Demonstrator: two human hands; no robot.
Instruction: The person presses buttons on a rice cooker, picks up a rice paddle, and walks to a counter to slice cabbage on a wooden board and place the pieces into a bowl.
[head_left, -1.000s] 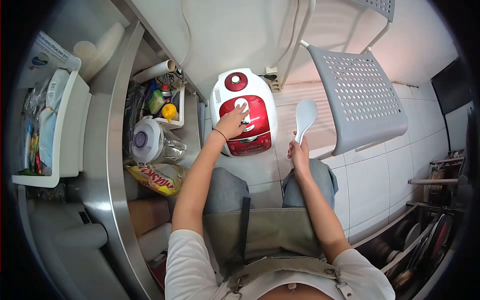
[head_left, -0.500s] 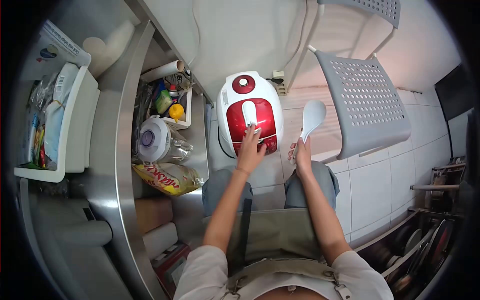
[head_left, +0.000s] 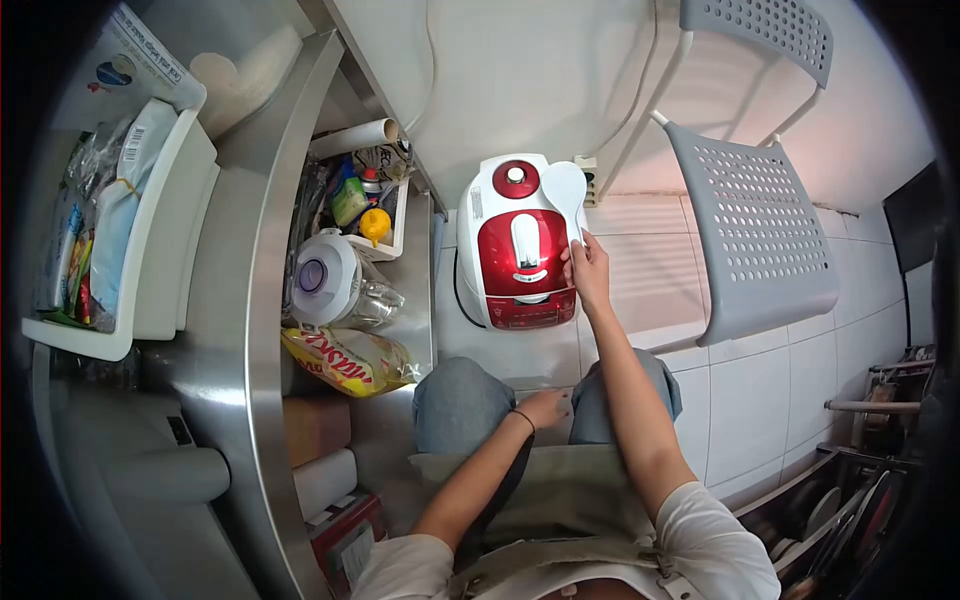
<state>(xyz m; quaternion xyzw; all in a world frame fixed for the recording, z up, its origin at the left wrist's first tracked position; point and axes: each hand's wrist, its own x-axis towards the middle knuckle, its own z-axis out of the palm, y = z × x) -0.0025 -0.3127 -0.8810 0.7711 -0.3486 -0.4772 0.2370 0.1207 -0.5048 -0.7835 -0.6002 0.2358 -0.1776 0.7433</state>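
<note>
Right hand: the right hand [head_left: 588,270] is clamped on the handle of a white rice paddle [head_left: 568,192]; paddle head lies over the rice cooker's right rear edge
Left hand: the left hand [head_left: 545,407] rests loosely open between the knees, nearer the person than the rice cooker
Rice cooker: the red-and-white rice cooker [head_left: 520,245] sits on the floor, lid closed
Chair: a grey chair [head_left: 755,225] stands right of the rice cooker

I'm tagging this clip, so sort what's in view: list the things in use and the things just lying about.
In use:
right hand holding the white rice paddle
red and white rice cooker, lid shut

Lying about:
left hand, on the lap
grey perforated chair
yellow bag
shelf jug
</note>
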